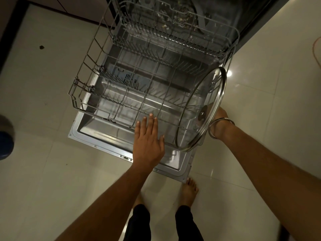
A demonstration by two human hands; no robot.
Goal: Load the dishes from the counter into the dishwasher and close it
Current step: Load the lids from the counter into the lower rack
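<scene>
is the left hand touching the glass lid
Apart. The head view shows the left hand flat on the lower rack's front rail, with open rack visible between it and the glass lid.

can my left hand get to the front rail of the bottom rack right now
Probably yes. The left hand is open, fingertips already at the lower rack's front rail, with nothing between them. The glass lid, held by the right hand, sits off to the right.
</scene>
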